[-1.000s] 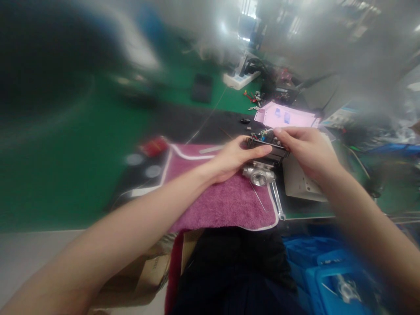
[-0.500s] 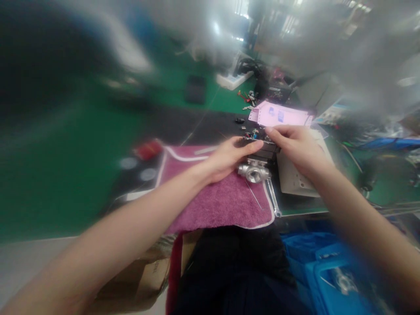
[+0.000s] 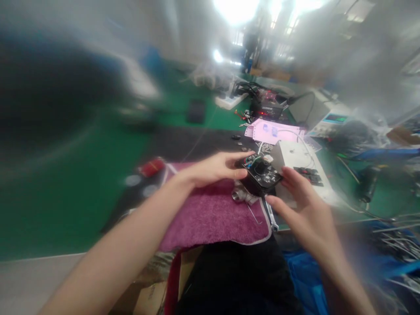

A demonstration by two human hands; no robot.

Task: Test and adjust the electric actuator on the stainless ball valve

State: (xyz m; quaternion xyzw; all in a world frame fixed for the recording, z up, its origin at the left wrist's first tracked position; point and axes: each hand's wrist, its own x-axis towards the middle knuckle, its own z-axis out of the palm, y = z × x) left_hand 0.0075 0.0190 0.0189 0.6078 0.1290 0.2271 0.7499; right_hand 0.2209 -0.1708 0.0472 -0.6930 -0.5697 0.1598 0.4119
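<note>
A black box-shaped valve actuator [image 3: 262, 173], its top uncovered to show a circuit board and small wires, sits tilted on a silver metal valve body [image 3: 240, 195] over a purple towel [image 3: 210, 218]. My left hand [image 3: 223, 168] grips the box's left side, thumb in front and fingers behind. Around the right corner my right hand [image 3: 303, 203] is spread, thumb and fingers apart; whether the fingertips touch the box I cannot tell. A thin hex key [image 3: 254, 214] lies on the towel, and a wrench [image 3: 272, 216] rests by its right edge.
A white box [image 3: 292, 153] stands just right of the actuator. Behind are pink papers [image 3: 275, 133], small metal pins [image 3: 264, 148] and a power strip [image 3: 229, 101]. A red object [image 3: 152, 167] lies left of the towel. A blue bin [image 3: 305, 280] sits below the table edge.
The actuator and valve have turned, so the valve opening now faces left and the circuit board shows. My right hand has moved from the box's top to its right corner, fingers spread.
</note>
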